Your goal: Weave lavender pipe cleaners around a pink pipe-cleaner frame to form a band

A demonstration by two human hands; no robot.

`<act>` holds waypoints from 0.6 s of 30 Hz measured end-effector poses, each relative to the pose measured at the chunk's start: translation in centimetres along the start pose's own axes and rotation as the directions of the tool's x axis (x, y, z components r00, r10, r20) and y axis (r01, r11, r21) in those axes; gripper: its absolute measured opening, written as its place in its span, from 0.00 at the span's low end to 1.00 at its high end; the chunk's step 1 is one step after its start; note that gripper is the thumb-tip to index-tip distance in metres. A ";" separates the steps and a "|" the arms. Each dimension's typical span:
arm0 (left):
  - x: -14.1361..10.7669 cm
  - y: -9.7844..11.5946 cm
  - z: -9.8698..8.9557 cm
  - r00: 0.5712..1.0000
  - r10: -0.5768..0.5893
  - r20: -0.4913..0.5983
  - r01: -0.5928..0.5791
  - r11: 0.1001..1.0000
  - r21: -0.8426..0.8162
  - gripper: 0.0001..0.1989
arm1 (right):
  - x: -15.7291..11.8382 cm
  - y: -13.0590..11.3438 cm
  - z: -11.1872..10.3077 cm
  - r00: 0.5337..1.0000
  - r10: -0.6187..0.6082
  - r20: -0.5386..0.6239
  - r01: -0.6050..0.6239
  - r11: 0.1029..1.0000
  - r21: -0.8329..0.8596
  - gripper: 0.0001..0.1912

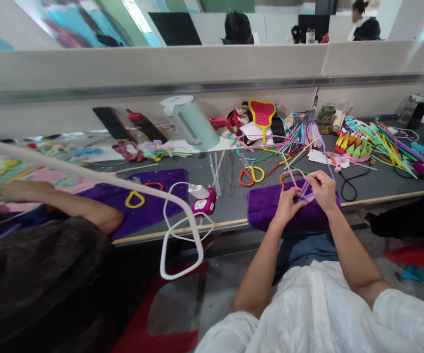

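Observation:
Both of my hands meet over a folded purple cloth [261, 208] at the table's front edge. My left hand [288, 205] pinches lilac pipe cleaners [303, 190], its fingers closed round their lower part. From the right, my right hand [322, 189] closes thumb and fingers on the same lilac strands, one of which rises behind it. A pink and orange bent strand [282, 181] stands up beside my left hand. The exact shape between my fingertips is too small to make out.
Scissors with red and yellow handles [258, 174] lie left of the cloth. Behind are pipe cleaner bundles [309, 135] and a pale green kettle [193, 122]. A white tube-like arm [123, 184] crosses the left side, near a magenta device [206, 202] and another person's arm [83, 208].

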State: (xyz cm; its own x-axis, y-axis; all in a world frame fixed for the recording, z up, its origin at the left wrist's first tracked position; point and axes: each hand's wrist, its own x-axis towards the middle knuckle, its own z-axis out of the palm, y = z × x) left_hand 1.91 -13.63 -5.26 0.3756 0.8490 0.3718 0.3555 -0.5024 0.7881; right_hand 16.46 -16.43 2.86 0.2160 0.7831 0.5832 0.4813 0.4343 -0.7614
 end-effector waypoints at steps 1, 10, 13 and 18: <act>-0.1 -0.1 0.0 1.000 0.005 -0.018 -0.005 1.000 0.000 0.22 | 0.1 0.2 0.0 1.000 0.007 -0.020 -0.007 1.000 -0.011 0.10; -0.7 -0.4 0.7 0.991 0.123 -0.057 -0.110 0.975 0.192 0.12 | 0.5 0.4 0.0 0.998 0.020 -0.056 -0.021 0.999 -0.025 0.11; -0.6 -0.5 0.7 0.989 0.131 -0.070 -0.116 0.976 0.185 0.10 | 0.1 -0.2 0.3 0.999 -0.031 -0.038 0.029 0.998 -0.048 0.11; -0.3 -0.3 1.2 0.990 0.097 -0.106 -0.068 0.967 0.247 0.06 | -0.4 -1.0 1.0 0.997 -0.073 -0.021 0.072 0.996 -0.050 0.11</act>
State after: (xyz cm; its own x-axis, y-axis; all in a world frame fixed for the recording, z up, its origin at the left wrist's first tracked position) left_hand 2.73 -13.90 -6.18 0.3156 0.8089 0.4961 0.5295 -0.5840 0.6153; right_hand 15.02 -16.79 3.11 0.1985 0.7396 0.6432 0.5378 0.4664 -0.7023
